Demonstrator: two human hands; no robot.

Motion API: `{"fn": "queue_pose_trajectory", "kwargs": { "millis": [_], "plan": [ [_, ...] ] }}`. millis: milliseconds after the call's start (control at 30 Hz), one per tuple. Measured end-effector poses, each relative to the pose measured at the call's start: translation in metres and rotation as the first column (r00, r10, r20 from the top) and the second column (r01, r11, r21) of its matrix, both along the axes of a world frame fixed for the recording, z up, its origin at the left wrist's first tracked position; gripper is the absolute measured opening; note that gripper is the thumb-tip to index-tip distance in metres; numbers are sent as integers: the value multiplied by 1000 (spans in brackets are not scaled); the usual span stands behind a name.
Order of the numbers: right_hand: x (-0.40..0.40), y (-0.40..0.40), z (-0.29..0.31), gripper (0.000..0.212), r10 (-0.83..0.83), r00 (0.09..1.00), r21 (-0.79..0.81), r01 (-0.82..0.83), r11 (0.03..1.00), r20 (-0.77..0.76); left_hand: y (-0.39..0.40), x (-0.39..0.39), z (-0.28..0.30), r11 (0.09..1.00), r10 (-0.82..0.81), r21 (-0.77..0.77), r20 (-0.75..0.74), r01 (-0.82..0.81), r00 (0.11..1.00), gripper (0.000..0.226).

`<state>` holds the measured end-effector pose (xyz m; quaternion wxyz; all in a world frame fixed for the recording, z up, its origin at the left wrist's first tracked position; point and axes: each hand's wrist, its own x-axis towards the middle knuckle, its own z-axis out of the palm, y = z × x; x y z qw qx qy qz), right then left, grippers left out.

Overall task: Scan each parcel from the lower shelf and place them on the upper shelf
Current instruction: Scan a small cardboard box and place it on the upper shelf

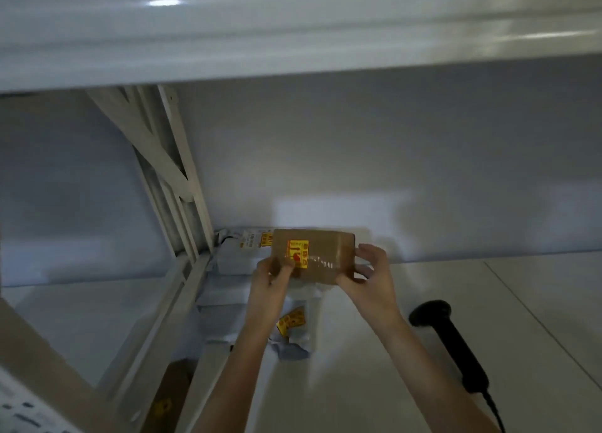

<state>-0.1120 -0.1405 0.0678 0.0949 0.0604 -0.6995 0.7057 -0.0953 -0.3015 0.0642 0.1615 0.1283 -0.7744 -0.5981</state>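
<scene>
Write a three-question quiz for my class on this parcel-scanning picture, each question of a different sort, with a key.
1. True or false: both hands grip the brown cardboard parcel.
2. Where does the black scanner lie? A) in the right hand B) on the shelf surface, right of the hands C) on the upper shelf
3. Fill in: the sticker on the held parcel is yellow and ____.

Key: 1 true, the left hand takes one end and the right hand the other. 2 B. 3 red.

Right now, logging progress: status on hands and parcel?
Left hand, right hand grip brown cardboard box. Black handheld scanner lies idle on shelf. Nothing blocking.
</scene>
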Motion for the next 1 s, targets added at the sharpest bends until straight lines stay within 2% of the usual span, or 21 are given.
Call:
{"fn": "queue_pose_trajectory", "kwargs": {
  "millis": [67,133,200,267,300,367,467,500,567,633,700,733,767,833,900,1000],
  "plan": [
    [22,21,-13,72,-4,985,114,24,993,-172,16,0,5,984,-78,168,108,59,991,19],
    [37,40,-24,71,49,935,286,57,956,-351,30,1,12,937,-195,325,198,124,961,32],
    [46,56,-29,69,117,845,505,197,840,-523,44,3,15,871,-285,468,230,151,930,42],
    [47,71,-37,66,250,668,627,410,662,-701,58,6,13,825,-374,522,223,214,900,53],
    [47,78,-42,61,323,578,635,489,599,-749,64,7,11,811,-417,526,213,256,883,61],
    [44,92,-49,54,400,497,636,550,541,-770,76,9,8,787,-460,537,184,303,869,68],
    [46,109,-54,57,444,481,655,569,498,-756,91,15,9,781,-450,547,162,300,878,44],
    [49,113,-55,57,440,491,660,549,513,-751,94,16,9,788,-444,539,161,299,882,39],
    [58,119,-54,60,349,594,653,432,622,-725,99,19,7,797,-446,513,141,320,884,37],
    [69,123,-50,64,173,786,543,232,807,-594,103,21,5,790,-450,517,125,329,884,37],
    [76,122,-39,59,40,953,283,49,958,-300,106,25,4,788,-454,515,120,336,883,36],
    [77,122,-33,53,27,993,156,-9,988,-113,107,26,4,789,-463,505,114,350,879,36],
    [76,124,-29,49,67,996,52,-71,996,64,109,27,5,787,-478,493,107,371,872,36],
    [73,129,-20,51,165,958,13,-173,985,236,111,29,4,776,-518,469,93,422,850,37],
    [76,131,-17,48,211,948,29,-224,974,239,111,31,2,765,-544,459,88,451,834,38],
    [79,133,-21,43,176,963,-11,-178,984,202,108,32,-3,777,-554,417,97,472,827,46]
  ]
}}
